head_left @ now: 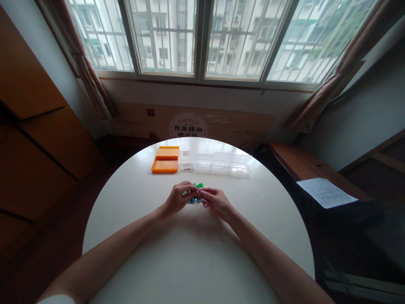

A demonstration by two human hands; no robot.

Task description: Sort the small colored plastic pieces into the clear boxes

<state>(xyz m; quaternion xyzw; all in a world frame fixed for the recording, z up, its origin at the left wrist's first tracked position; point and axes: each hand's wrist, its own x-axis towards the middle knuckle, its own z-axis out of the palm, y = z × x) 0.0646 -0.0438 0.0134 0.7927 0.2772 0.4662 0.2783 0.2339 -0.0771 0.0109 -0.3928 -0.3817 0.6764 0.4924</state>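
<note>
Near the middle of the white table [183, 261], my left hand [182, 195] and my right hand [216, 202] meet fingertip to fingertip. Both are closed in a pinch, and whatever sits between the fingers is too small to name. A small pile of green, blue and yellow pieces [198, 185] lies on the tabletop just under and behind the fingers, partly hidden by them. Beyond the pile stand an orange tray [165, 165] with its raised back part and a row of clear plastic boxes [221, 164] with lids up. One clear box at the left holds something small.
The round table's far edge lies just behind the trays, with a printed cardboard panel [221, 122] and a barred window [234, 40] beyond. At the right, a paper sheet [325, 192] lies beside a wooden bench [303, 164]. Wooden cabinets [34, 147] stand left.
</note>
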